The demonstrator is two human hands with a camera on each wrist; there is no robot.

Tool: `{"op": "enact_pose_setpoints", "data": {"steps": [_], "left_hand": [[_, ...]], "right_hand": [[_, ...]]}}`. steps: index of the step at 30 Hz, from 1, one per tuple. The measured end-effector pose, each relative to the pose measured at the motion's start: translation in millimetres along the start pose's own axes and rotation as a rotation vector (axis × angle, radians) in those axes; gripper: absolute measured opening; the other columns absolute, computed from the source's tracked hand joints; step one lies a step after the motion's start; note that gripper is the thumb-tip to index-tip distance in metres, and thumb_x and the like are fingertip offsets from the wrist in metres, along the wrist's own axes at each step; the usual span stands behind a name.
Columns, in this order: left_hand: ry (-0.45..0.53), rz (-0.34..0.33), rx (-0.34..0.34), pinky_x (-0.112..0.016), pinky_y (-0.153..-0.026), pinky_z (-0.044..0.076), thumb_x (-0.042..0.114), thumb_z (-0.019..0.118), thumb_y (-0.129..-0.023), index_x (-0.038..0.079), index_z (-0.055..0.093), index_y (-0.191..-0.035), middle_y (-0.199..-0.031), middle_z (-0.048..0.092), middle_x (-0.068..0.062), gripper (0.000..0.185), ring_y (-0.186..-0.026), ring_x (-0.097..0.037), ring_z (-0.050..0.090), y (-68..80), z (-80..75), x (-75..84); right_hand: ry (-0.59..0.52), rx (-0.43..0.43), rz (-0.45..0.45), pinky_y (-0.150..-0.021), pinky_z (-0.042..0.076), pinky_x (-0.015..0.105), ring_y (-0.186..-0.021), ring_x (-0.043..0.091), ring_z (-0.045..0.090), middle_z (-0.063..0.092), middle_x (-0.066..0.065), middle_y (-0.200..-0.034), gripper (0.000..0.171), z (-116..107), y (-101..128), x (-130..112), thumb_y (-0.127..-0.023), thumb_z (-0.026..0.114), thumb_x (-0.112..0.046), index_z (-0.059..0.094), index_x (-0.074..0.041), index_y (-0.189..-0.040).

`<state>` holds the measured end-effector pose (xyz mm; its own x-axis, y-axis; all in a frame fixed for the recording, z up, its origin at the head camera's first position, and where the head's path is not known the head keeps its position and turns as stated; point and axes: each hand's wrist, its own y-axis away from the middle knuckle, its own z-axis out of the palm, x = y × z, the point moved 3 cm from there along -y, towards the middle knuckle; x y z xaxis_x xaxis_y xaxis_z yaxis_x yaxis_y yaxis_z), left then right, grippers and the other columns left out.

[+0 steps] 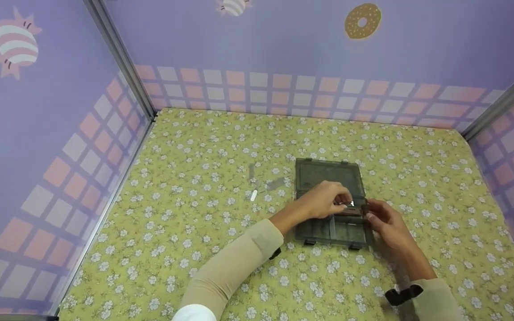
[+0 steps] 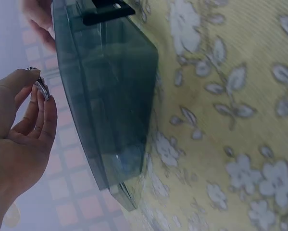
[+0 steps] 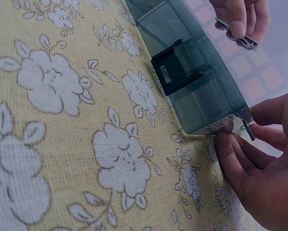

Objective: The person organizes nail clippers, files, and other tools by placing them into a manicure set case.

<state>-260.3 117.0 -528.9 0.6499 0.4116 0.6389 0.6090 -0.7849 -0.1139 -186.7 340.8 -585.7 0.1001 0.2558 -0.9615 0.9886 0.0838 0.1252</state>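
Observation:
A dark translucent compartment box (image 1: 312,229) lies on the cloth with its lid (image 1: 328,176) folded back, away from me. Above its compartments my left hand (image 1: 321,200) pinches a small silver nail clipper (image 2: 43,88) between thumb and fingertips. That same nail clipper (image 3: 237,34) shows at the top of the right wrist view, held clear of the box rim. My right hand (image 1: 388,225) grips the box's right end, near the hinge side, with thumb and fingers. Some small dark brownish item (image 1: 348,211) sits inside the box beneath the left hand; its kind is unclear.
Left of the box, a small white strip (image 1: 254,195) and flat greyish pieces (image 1: 276,183) lie on the flowered yellow cloth (image 1: 194,178). Purple patterned panels (image 1: 261,49) stand around the back and sides. Black latches (image 3: 175,67) project from the box's near side.

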Motion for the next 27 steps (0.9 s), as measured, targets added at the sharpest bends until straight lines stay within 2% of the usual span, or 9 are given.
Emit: {"op": "enact_pose_setpoints", "data": {"steps": [5, 15, 21, 27], "left_hand": [[-0.023, -0.006, -0.02, -0.01, -0.081, 0.05, 0.019, 0.069, -0.105, 0.013, 0.076, -0.12, -0.113, 0.068, 0.001, 0.017, -0.095, -0.002, 0.064, -8.1, 9.1, 4.5], [-0.047, -0.023, -0.046, -0.01, -0.08, 0.049, 0.02, 0.07, -0.105, 0.014, 0.076, -0.121, -0.114, 0.068, 0.001, 0.018, -0.095, -0.002, 0.063, -15.5, 16.5, 6.4], [-0.02, -0.039, -0.044, -0.012, -0.085, 0.049, 0.019, 0.072, -0.104, 0.009, 0.074, -0.128, -0.119, 0.065, 0.0, 0.026, -0.108, -0.013, 0.067, -12.2, 15.2, 6.8], [-0.024, -0.033, -0.035, -0.014, -0.09, 0.049, 0.021, 0.073, -0.103, 0.009, 0.071, -0.133, -0.124, 0.063, 0.0, 0.032, -0.111, -0.012, 0.065, 0.0, 6.1, 8.4]], "right_hand": [[0.001, -0.009, 0.004, -0.096, 0.055, 0.023, -0.13, 0.023, 0.057, 0.049, 0.026, -0.153, 0.05, -0.8, 0.8, 0.7, -0.112, 0.053, -0.012, 0.04, 0.002, -0.159], [0.008, -0.006, -0.008, -0.095, 0.055, 0.024, -0.125, 0.017, 0.059, 0.05, 0.028, -0.15, 0.051, -1.5, 0.3, 2.1, -0.112, 0.053, -0.012, 0.039, 0.003, -0.159], [-0.007, -0.019, -0.014, -0.095, 0.056, 0.027, -0.127, 0.024, 0.059, 0.049, 0.028, -0.151, 0.05, -0.4, 0.3, 1.8, -0.112, 0.054, -0.012, 0.04, 0.002, -0.158], [-0.027, -0.006, -0.021, -0.095, 0.056, 0.027, -0.126, 0.026, 0.059, 0.051, 0.027, -0.149, 0.047, -1.0, -0.8, 2.4, -0.112, 0.053, -0.009, 0.043, 0.003, -0.156]]}}
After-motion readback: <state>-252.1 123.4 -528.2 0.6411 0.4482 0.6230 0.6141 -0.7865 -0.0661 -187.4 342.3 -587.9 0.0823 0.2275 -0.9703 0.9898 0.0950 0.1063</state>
